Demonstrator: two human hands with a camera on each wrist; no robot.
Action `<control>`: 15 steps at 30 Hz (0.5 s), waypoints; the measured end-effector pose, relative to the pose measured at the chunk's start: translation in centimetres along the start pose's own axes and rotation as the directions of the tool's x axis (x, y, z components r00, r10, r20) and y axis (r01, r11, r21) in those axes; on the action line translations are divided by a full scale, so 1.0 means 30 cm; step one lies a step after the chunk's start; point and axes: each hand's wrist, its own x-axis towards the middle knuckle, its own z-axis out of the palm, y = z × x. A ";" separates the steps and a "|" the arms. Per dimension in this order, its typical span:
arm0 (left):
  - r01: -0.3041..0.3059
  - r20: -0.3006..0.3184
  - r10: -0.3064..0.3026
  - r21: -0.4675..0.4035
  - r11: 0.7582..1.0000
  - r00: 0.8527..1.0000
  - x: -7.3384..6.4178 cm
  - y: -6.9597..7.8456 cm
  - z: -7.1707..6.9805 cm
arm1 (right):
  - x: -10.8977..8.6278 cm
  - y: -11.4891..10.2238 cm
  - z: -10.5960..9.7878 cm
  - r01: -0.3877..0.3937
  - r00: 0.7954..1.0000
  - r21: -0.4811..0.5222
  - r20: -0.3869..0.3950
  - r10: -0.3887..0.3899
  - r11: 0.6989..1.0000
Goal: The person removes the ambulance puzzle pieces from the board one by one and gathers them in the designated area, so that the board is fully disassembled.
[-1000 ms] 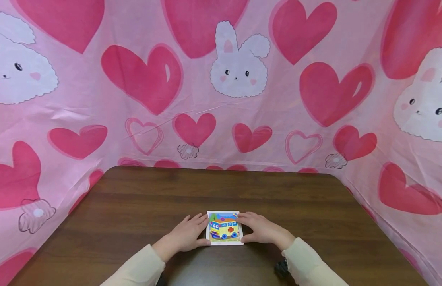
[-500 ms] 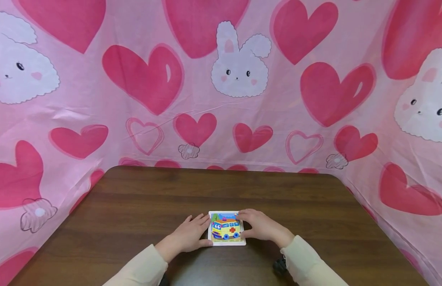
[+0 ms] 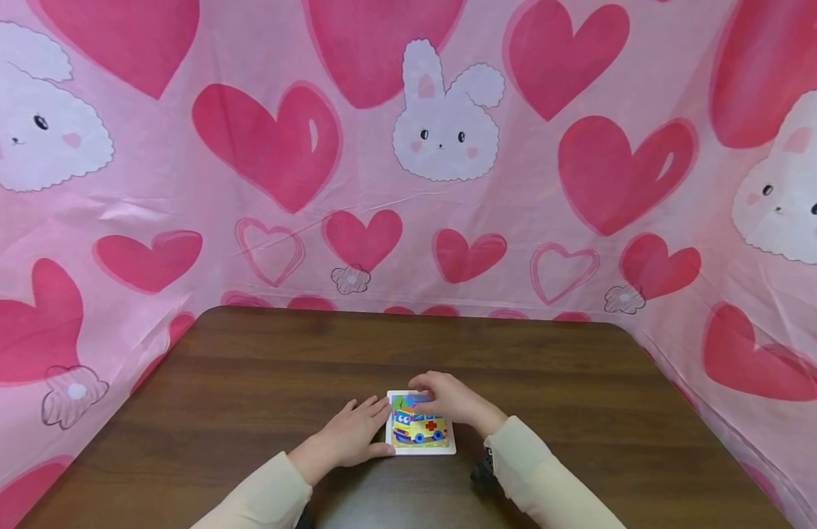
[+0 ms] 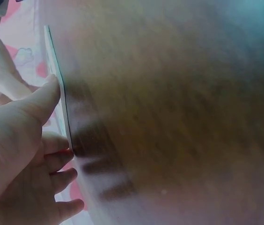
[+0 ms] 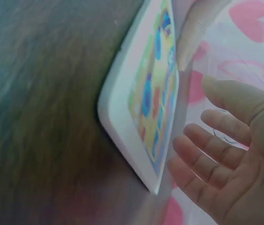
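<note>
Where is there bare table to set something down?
The table is bare between the ambulance picture board and the heart-print backdrop, and toward both side edges. The board is crowded: left hand alongside, right hand over it.

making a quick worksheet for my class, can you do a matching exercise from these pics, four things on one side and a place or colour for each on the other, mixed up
1. left hand
2. right hand
3. picture board
4. table

a. dark brown
b. over the picture board's far side, in the head view
c. white-bordered
d. at the picture board's left edge, in the head view

Pairs: 1-d, 2-b, 3-c, 4-a
</note>
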 end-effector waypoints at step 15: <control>-0.017 0.007 0.017 0.033 0.999 1.000 0.000 -0.004 -0.001 | 0.038 -0.024 0.041 -0.021 0.999 -0.060 0.031 0.023 0.998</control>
